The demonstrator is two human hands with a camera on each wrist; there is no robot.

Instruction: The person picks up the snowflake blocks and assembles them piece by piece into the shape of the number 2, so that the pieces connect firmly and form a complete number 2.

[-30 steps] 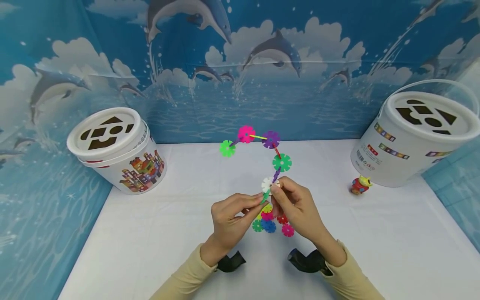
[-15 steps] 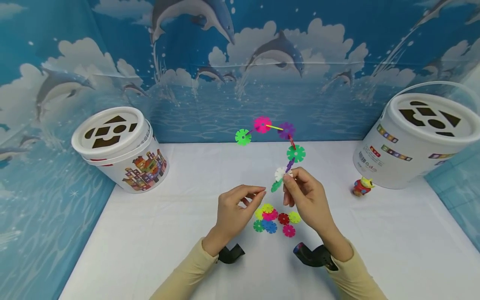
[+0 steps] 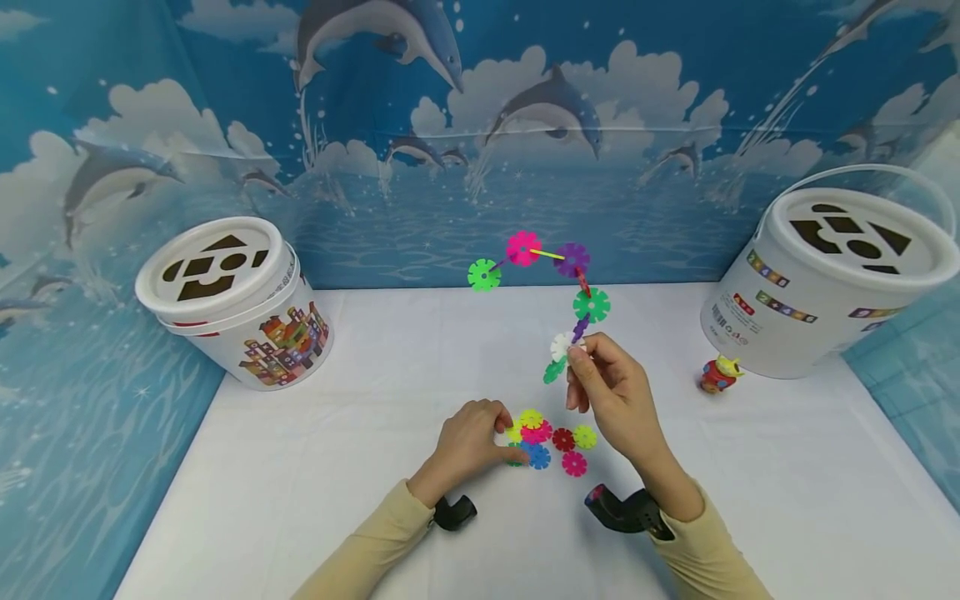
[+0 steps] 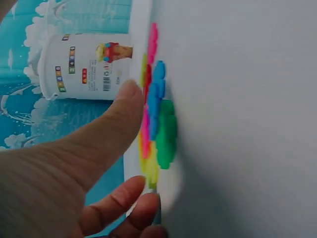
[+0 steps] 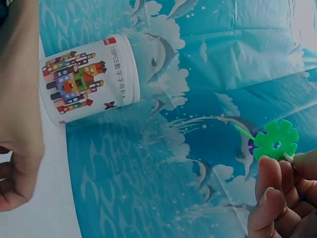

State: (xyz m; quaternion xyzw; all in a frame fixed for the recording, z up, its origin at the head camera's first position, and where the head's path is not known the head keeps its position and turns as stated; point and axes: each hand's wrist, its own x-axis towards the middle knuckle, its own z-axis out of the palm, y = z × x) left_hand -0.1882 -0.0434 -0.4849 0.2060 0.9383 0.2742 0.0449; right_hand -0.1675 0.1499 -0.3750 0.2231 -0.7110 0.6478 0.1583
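Note:
My right hand [image 3: 617, 402] pinches a white notched plastic disc [image 3: 559, 345] between thumb and fingers. That disc belongs to a chain of interlocking snowflake discs held up in the air, with a green disc [image 3: 592, 306], a purple disc [image 3: 573, 259], a pink disc [image 3: 523, 248] and a light green disc [image 3: 483, 275] at the far end. A green disc [image 3: 554, 371] hangs below the white one. My left hand [image 3: 471, 443] is down at a small pile of loose discs, thumb and fingers spread apart around its left side. Blue discs [image 4: 157, 96] lie near the thumb.
A white lidded bucket [image 3: 273, 350] stands at the back left, and another bucket [image 3: 780, 317] with a handle at the back right. A small toy figure [image 3: 718, 375] is beside the right one. A loose pink disc [image 3: 574, 464] lies on the white tablecloth [image 3: 360, 467].
My left hand has let go of the green disc at the chain's lower end and moved down to the loose discs, its fingers spreading. My right hand has moved the chain slightly up and right.

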